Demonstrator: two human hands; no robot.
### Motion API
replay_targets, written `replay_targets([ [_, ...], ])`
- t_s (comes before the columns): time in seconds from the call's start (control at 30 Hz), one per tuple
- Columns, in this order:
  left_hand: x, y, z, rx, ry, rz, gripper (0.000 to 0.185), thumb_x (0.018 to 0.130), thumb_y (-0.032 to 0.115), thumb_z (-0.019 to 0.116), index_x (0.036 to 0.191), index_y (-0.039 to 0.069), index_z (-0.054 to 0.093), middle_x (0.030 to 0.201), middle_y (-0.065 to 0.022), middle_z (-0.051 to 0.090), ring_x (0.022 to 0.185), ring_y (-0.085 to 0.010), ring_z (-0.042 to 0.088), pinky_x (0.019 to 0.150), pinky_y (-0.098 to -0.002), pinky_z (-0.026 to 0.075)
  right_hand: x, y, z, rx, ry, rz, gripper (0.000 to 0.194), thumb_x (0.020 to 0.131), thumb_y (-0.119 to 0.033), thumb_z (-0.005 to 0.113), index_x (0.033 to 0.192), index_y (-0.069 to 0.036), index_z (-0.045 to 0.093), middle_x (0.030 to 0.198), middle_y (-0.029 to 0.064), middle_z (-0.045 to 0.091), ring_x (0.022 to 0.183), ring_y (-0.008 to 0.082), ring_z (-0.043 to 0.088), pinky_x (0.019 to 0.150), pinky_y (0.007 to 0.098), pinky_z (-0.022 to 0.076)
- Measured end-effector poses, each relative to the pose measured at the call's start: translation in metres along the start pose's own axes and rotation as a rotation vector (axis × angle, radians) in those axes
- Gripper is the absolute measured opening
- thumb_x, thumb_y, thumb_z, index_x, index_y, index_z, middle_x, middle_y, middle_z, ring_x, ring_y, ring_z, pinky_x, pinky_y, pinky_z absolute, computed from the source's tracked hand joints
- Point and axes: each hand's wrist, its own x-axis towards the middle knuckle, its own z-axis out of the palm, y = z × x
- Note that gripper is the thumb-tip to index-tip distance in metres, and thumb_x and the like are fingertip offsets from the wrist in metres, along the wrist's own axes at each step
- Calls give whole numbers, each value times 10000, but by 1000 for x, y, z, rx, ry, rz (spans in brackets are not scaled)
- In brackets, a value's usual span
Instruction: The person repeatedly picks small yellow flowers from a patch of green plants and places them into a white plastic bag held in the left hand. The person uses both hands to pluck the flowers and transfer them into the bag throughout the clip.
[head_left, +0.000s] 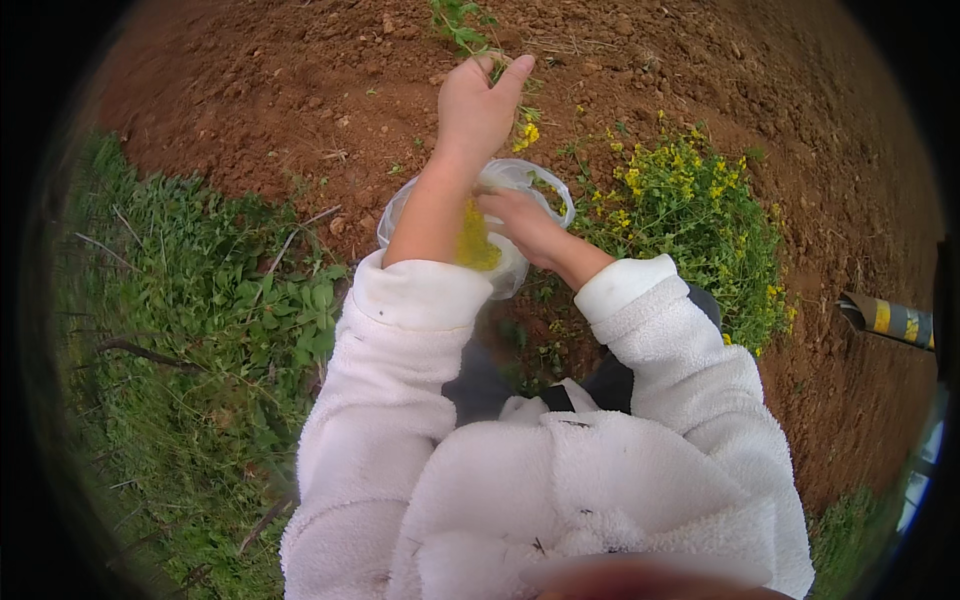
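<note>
My left hand (480, 105) is shut on a green plant stem (459, 26). Its leaves stick out beyond my fingers, and a small yellow flower head (526, 136) hangs below my thumb. Nearer to me is a thin, clear plastic bag (559, 184), its mouth spread wide. Blurred yellow flowers (478, 244) show inside it, partly behind my left forearm. Over the bag's mouth reaches my right hand (521, 221). Its fingertips are hidden by the left forearm and the flowers, so I cannot see what they grip.
To the right grows a thick clump of yellow-flowered plants (679, 195). Low green weeds (277, 322) with dry twigs cover the left side. Reddish-brown soil (300, 97) lies ahead. A tube-like object with yellow stripes (892, 320) juts in from the right edge.
</note>
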Motion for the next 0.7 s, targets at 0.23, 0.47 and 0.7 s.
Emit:
replay_targets([
  [0.23, -4, 0, 10, 247, 40, 119, 275, 802, 310, 633, 813, 35, 619, 558, -35, 539, 508, -107, 467, 503, -277, 395, -34, -45, -32, 159, 86, -457, 323, 932, -306, 403, 920, 2, 498, 860, 137, 605, 764, 178, 579, 699, 285, 464],
  [0.47, -23, -9, 35, 117, -207, -89, 316, 829, 292, 595, 724, -5, 574, 631, -135, 585, 538, -166, 559, 482, -308, 431, -56, -56, -37, -471, 398, -551, 292, 919, -271, 456, 777, -22, 506, 608, 19, 533, 524, 87, 524, 474, 242, 407],
  [0.7, -26, -3, 47, -433, -144, -411, 199, 881, 248, 552, 778, 82, 517, 618, 33, 478, 484, -50, 377, 437, -211, 310, -57, -60, -35, 210, 282, -422, 172, 922, -225, 454, 900, -78, 539, 627, -4, 516, 499, 43, 428, 450, 187, 331],
])
